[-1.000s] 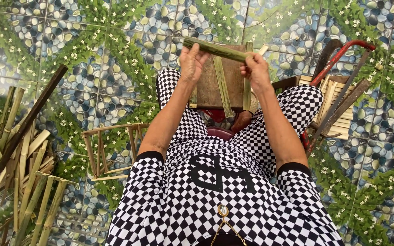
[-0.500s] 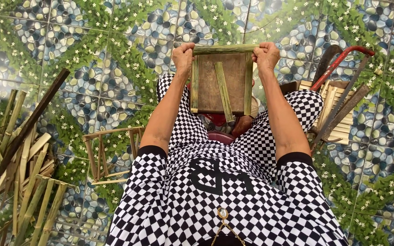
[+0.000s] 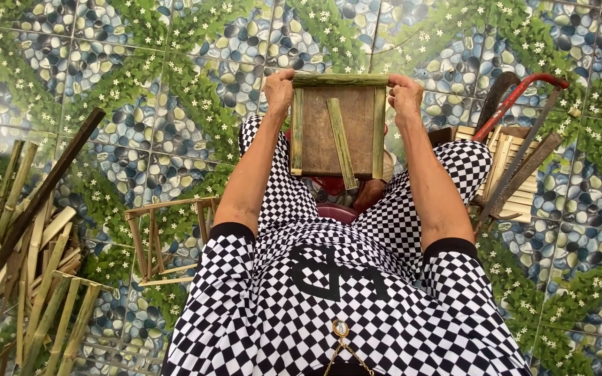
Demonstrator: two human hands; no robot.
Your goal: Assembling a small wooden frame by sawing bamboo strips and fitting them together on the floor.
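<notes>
In the head view, a small square frame of green bamboo strips (image 3: 339,125) laid over a brown wooden board is held out above the knees of a seated person dressed in black-and-white checked clothing. Its far left corner is gripped by the left hand (image 3: 280,89), the fingers being curled and pressed onto the top strip. The far right corner is clasped in the same way by the right hand (image 3: 405,94), so that the frame is pinched between both hands at its upper edge. A single loose-looking green strip is seen lying slantwise across the middle of the board.

A red plastic basin (image 3: 336,209) is partly seen below the frame, between the legs. To the left, on the pebble-and-leaf patterned floor tiles (image 3: 141,83), an unfinished bamboo frame (image 3: 165,240) is set down, and further left a pile of split bamboo sticks (image 3: 29,264) is heaped. To the right, a red-handled saw (image 3: 517,132) is rested on a stack of pale wooden slats (image 3: 506,174).
</notes>
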